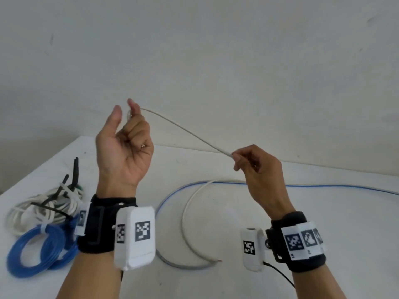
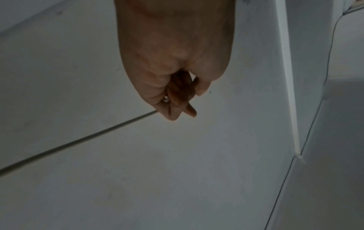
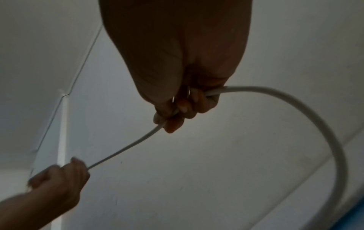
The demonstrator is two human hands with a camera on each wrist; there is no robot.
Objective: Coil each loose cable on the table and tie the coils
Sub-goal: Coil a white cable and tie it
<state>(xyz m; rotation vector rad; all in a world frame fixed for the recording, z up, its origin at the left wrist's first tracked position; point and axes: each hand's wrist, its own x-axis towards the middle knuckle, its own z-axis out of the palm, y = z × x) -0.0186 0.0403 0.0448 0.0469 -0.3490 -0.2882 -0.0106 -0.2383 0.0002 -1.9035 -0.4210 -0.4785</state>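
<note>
- We cannot see the white cable's (image 1: 190, 134) tip inside the left hand (image 1: 124, 147).
- The blue cable (image 1: 323, 186) runs off our right edge.
- The right hand (image 3: 177, 77) is dark in our wrist view.

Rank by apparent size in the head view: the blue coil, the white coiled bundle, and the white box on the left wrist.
1. Blue coil, widest spread.
2 and 3. White coiled bundle and white box on the left wrist: too alike to rank, and the box sits nearer the camera, which inflates it.
</note>
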